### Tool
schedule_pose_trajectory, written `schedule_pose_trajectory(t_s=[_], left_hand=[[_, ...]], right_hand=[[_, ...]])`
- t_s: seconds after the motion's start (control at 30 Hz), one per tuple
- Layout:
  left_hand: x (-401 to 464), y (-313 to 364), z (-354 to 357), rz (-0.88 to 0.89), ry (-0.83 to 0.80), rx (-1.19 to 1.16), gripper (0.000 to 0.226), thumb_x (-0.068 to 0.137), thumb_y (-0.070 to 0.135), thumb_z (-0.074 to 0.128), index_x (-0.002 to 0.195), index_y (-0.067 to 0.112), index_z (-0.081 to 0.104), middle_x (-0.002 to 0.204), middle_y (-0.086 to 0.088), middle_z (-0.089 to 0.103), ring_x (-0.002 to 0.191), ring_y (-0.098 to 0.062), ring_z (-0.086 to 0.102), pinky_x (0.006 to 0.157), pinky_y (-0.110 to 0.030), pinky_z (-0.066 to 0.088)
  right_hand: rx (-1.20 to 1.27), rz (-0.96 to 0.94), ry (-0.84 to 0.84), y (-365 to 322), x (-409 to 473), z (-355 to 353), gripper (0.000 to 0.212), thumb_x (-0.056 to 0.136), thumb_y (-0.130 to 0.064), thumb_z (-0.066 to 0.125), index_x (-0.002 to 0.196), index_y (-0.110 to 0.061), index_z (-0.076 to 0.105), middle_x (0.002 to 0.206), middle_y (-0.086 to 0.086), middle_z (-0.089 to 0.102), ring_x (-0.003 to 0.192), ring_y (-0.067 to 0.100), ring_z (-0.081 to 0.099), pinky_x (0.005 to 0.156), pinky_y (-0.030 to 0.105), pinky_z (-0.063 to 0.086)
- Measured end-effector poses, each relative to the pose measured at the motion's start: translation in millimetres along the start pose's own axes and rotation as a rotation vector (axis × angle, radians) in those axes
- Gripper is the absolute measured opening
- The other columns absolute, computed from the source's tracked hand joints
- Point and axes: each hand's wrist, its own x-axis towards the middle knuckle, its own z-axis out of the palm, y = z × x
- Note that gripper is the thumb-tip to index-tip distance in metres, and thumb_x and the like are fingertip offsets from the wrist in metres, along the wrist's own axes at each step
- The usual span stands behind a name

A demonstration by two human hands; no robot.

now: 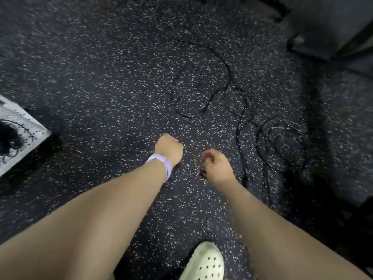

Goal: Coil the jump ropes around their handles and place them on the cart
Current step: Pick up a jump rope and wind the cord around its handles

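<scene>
Jump ropes (203, 91) lie loose on the speckled black floor (101, 67), ahead of me and to the right, their thin black cords looping over one another. One big loop sits further out; a tighter tangle (282, 144) lies nearer, off to the right of my right hand. A dark handle (249, 183) seems to rest on the floor just beside my right forearm, though blur makes it hard to be sure.

My left hand (168, 149) is held out over the floor with the fingers curled into a loose fist. I see nothing in it, but the palm faces away, so I cannot tell for certain. A lilac band (163, 163) wraps that wrist.

My right hand (217, 165) is also out in front, fingers bent downward. Something small and dark shows at its underside; I cannot tell whether it is gripping a cord or nothing.

At the left edge, the corner of a white perforated cart (30, 138) carries a dark bundle (9, 136) of coiled cord. A pale clog (205, 263) shows at the bottom. Dark equipment (331, 27) fills the upper right corner.
</scene>
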Motion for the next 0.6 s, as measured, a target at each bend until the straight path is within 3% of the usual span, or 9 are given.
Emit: schedule_pose_trajectory(t_s=[0.2,0.33,0.4,0.5,0.6], left_hand=[[-23.2,13.6,71.4,0.177,-0.180,0.321,0.028,0.097,0.003,0.049,0.116,0.000,0.069,0.118,-0.018,0.069,0.110,-0.035,0.065,0.092,-0.040,0.052],[-28.9,-7.3,125.8,0.174,-0.225,0.532,0.027,0.099,0.008,0.049,0.119,0.004,0.066,0.118,-0.014,0.069,0.107,-0.033,0.065,0.090,-0.039,0.055],[-31.3,-21.6,150.4,0.196,-0.256,0.595,0.026,0.098,0.012,0.052,0.121,0.005,0.064,0.118,-0.015,0.067,0.106,-0.033,0.065,0.090,-0.041,0.055],[-26.4,-40.5,180.2,0.277,-0.305,0.652,0.033,0.096,0.011,0.054,0.129,0.008,0.058,0.132,-0.015,0.053,0.112,-0.033,0.060,0.098,-0.041,0.051],[-8.4,-50.1,200.9,0.358,-0.310,0.682,0.052,0.092,0.006,0.056,0.142,0.017,0.047,0.142,-0.010,0.040,0.119,-0.034,0.054,0.101,-0.041,0.048]], right_hand=[[0.010,0.117,0.104,84.7,-32.5,-57.4,0.025,0.106,-0.009,0.045,0.123,-0.015,0.062,0.099,-0.002,0.065,0.064,0.013,0.056,0.050,0.022,0.043],[0.022,0.199,0.163,137.2,-41.0,-80.4,0.029,0.105,-0.007,0.043,0.125,-0.016,0.063,0.105,0.002,0.068,0.069,0.013,0.057,0.060,0.029,0.049],[0.022,0.238,0.187,161.3,-43.6,-87.1,0.031,0.104,-0.008,0.043,0.126,-0.016,0.063,0.105,-0.001,0.068,0.070,0.010,0.057,0.058,0.025,0.050],[-0.020,0.280,0.188,193.5,-40.4,-94.4,0.031,0.104,-0.010,0.044,0.128,-0.013,0.063,0.114,0.000,0.067,0.081,0.011,0.058,0.061,0.019,0.043],[-0.034,0.338,0.165,220.2,-28.2,-95.5,0.029,0.102,-0.010,0.049,0.128,-0.012,0.062,0.112,0.003,0.066,0.075,0.009,0.056,0.058,0.019,0.043]])
